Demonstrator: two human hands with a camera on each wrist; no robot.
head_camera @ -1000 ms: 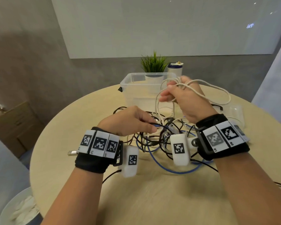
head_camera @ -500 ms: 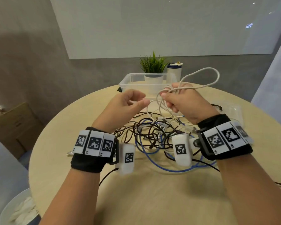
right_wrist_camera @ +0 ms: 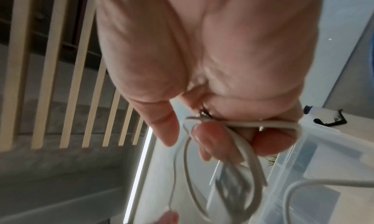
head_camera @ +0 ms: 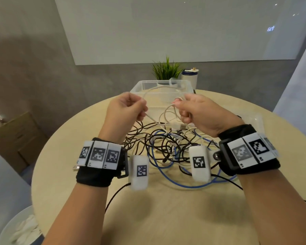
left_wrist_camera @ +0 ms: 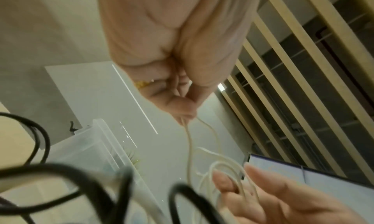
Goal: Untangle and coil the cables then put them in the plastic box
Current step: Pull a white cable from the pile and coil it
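A white cable arcs between both raised hands above a tangle of black, white and blue cables on the round table. My left hand pinches one stretch of the white cable between thumb and fingers. My right hand grips a few coiled loops of the same white cable. The clear plastic box stands just behind the hands; I cannot tell what lies inside it.
A potted plant and a white canister stand behind the box. A clear lid lies on the table at right. A cardboard box sits on the floor at left, a white bin lower left.
My left hand rose from the tangle and took hold of the white cable. My right hand lowered slightly, and the large loop above it dropped into an arc between both hands.
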